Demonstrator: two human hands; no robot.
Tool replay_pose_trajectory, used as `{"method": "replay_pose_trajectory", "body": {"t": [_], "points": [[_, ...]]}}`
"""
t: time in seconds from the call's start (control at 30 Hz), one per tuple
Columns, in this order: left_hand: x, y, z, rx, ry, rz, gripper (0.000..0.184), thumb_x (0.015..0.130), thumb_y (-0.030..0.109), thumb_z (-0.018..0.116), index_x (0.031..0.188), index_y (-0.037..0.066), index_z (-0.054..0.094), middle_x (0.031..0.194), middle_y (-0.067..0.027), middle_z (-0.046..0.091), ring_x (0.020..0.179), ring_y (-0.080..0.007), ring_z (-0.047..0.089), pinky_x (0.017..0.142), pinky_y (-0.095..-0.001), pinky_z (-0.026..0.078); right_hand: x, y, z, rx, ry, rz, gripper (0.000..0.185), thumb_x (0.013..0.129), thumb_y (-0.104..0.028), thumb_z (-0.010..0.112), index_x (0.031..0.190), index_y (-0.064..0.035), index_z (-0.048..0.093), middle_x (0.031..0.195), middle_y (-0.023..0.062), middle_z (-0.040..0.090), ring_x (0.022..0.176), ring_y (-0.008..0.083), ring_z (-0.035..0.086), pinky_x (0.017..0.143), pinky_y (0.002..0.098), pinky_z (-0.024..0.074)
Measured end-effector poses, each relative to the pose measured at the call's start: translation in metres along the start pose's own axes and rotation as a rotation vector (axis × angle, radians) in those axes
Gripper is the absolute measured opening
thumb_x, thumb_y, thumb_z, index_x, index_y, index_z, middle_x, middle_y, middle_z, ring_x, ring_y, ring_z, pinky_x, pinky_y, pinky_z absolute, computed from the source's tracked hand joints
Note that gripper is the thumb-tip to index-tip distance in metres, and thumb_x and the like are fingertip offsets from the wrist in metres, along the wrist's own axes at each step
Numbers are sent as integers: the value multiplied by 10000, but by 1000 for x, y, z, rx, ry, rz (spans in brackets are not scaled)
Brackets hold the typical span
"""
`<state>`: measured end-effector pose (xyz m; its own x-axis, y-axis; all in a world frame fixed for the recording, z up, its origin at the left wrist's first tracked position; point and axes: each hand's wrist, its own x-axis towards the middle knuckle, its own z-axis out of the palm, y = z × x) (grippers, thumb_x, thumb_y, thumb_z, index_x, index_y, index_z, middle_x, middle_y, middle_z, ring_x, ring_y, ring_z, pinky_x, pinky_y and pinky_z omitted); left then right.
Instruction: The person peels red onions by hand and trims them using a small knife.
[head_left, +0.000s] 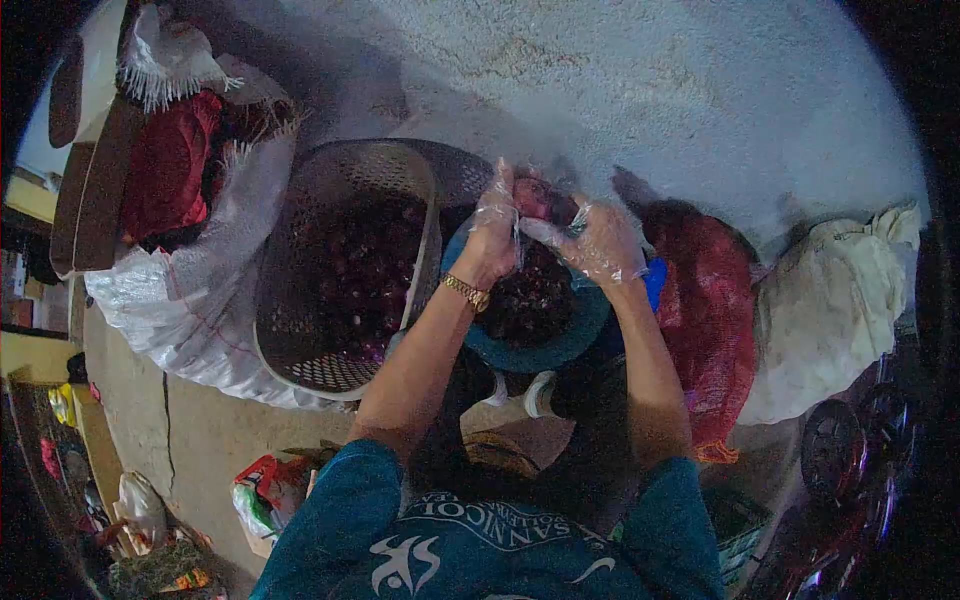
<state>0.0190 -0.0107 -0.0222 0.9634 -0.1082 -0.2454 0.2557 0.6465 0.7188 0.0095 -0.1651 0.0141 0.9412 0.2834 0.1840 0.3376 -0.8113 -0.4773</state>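
Note:
A round, reddish-purple bulb that looks like a red onion (534, 197) sits between my two hands, above a teal basin (510, 357). My left hand (492, 228), in a clear plastic glove, grips it from the left. From the right, my gloved right hand (598, 242) closes on it with the thumb pointing inward. Dark purplish pieces (530, 300) fill the basin below; their exact form is too dim to tell. To the left stands a large plastic basket (300, 372) with many dark red, round things (365, 265) in it.
A white woven sack (170, 300) and a cardboard box (100, 210) are beyond the basket. On the right stand a red mesh sack (705, 310) and a pale sack (830, 310). A rough wall (640, 80) rises ahead. A plastic bag (262, 500) lies on the floor at lower left.

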Motion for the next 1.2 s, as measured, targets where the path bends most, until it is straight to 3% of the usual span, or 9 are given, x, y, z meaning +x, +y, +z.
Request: {"method": "replay_pose_trajectory", "body": {"t": [0.07,0.23,0.3,0.5,0.6,0.83,0.9,1.2], "points": [[-2,1,2,85,86,6,517,935,537,390,983,55,572,818,-51,593,711,-155,526,652,-324,465,0,2,1,-6,-9,6,765,670,-658,659,1015,25,634,869,252,648,879,409,622,772,457,480],[0,-1,1,82,49,75,522,932,535,401,976,43,569,830,-62,598,711,-164,533,658,-327,466,-2,-6,-2,-23,51,7,798,699,-673,618,1042,47,628,915,276,637,907,428,609,811,470,471],[0,-1,0,85,53,82,524,930,537,405,976,41,568,830,-62,597,714,-167,537,664,-326,468,0,-15,-13,14,-108,115,817,716,-683,592,1061,57,621,937,286,630,918,443,597,831,472,464],[1,-2,3,132,100,126,522,927,538,413,986,44,569,847,-63,597,738,-184,549,693,-325,471,4,-16,-15,68,-206,132,783,739,-680,566,965,66,639,892,292,630,873,450,601,788,481,468],[-3,0,6,43,90,61,513,933,526,409,1011,43,567,867,-76,591,734,-193,549,699,-322,472,0,-6,-2,34,-79,37,739,742,-654,586,894,66,648,841,290,633,823,439,615,741,480,474],[-11,10,12,1,53,-3,493,938,527,395,969,67,572,817,-27,570,700,-150,529,648,-314,467,0,-13,-15,53,-168,59,732,695,-648,645,962,33,651,758,245,641,775,394,633,721,460,484],[-12,10,10,58,11,39,488,938,527,394,954,73,571,803,-16,564,690,-142,522,636,-313,465,-2,-11,-10,94,89,-98,744,671,-663,654,997,6,652,741,218,647,752,378,638,719,450,489],[-10,9,9,63,39,25,503,916,549,425,963,71,572,807,-28,555,710,-142,510,655,-300,459,0,-7,-8,-4,-25,46,726,671,-651,661,1015,-11,657,816,210,662,777,373,641,708,444,493]]}}
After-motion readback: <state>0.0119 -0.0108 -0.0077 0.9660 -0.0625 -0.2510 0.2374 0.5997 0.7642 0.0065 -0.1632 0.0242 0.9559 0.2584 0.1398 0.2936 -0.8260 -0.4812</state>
